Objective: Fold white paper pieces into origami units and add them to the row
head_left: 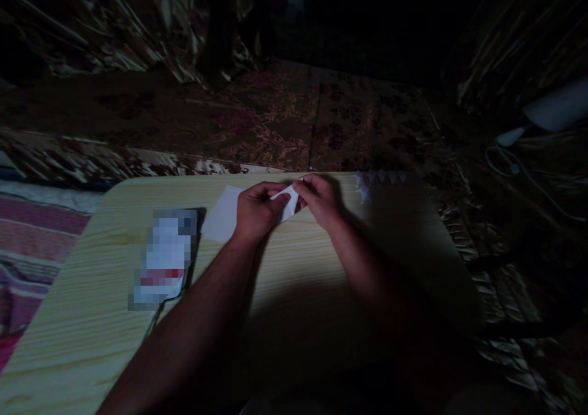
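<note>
Between my two hands is a small folded piece of white paper (288,209), held just above the far part of the table. My left hand (258,211) pinches it from the left, with the thumb lying on its face. At its upper right corner, my right hand (320,199) grips the paper between thumb and fingers. White paper sheets (221,214) lie flat on the table left of my left hand, partly covered by it. Several small folded paper stars (364,193) sit near the far edge, to the right of my right hand.
A light wood-grain table (101,249) spans the view. On its left lies a phone (168,249) with a blurred screen and a cable. Patterned brown fabric (275,114) lies beyond the far edge. At the right are a pale lamp-like object (560,105) and a white cord (542,185).
</note>
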The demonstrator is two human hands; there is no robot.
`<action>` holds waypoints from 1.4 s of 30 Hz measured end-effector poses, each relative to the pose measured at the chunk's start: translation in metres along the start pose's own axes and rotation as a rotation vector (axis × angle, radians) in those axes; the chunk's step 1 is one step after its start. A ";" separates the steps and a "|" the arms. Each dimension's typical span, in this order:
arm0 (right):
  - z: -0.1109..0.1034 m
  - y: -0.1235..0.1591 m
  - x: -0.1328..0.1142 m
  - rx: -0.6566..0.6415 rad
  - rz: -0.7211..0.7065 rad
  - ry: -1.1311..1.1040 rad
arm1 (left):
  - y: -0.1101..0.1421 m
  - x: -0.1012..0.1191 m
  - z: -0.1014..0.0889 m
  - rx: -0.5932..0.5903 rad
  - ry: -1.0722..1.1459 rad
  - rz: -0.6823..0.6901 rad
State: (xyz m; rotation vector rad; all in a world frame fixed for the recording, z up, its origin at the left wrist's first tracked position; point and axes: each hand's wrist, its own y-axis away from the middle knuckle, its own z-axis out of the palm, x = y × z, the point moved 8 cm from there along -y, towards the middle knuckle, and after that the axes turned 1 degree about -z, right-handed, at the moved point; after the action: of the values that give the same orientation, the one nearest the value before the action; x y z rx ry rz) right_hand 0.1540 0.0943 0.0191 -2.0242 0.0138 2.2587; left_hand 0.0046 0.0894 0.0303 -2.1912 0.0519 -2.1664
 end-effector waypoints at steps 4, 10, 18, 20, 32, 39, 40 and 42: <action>0.003 0.001 0.001 -0.032 0.020 0.049 | -0.001 -0.003 0.000 -0.006 0.006 0.006; 0.001 0.001 0.003 -0.003 0.005 0.032 | -0.001 -0.004 0.000 -0.007 -0.003 0.016; 0.007 0.001 0.002 -0.074 -0.002 0.072 | -0.001 -0.004 -0.003 0.016 0.020 -0.001; 0.010 0.001 0.002 -0.096 0.010 0.098 | -0.001 -0.003 -0.004 0.026 0.018 -0.008; 0.010 0.002 0.004 -0.072 -0.013 0.153 | -0.002 -0.005 -0.010 0.079 -0.006 0.041; 0.014 0.003 0.005 -0.122 -0.018 0.212 | -0.001 -0.002 -0.013 0.107 0.014 0.036; 0.014 0.003 0.006 -0.113 -0.017 0.216 | 0.000 -0.001 -0.013 0.110 0.010 0.042; 0.014 0.003 0.006 -0.101 -0.023 0.216 | 0.001 0.000 -0.014 0.119 0.003 0.049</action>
State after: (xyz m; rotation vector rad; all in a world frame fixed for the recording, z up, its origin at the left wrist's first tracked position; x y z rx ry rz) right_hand 0.1390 0.0929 0.0143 -2.2974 -0.1078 2.0561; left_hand -0.0089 0.0881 0.0301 -2.0998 -0.0217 -2.0905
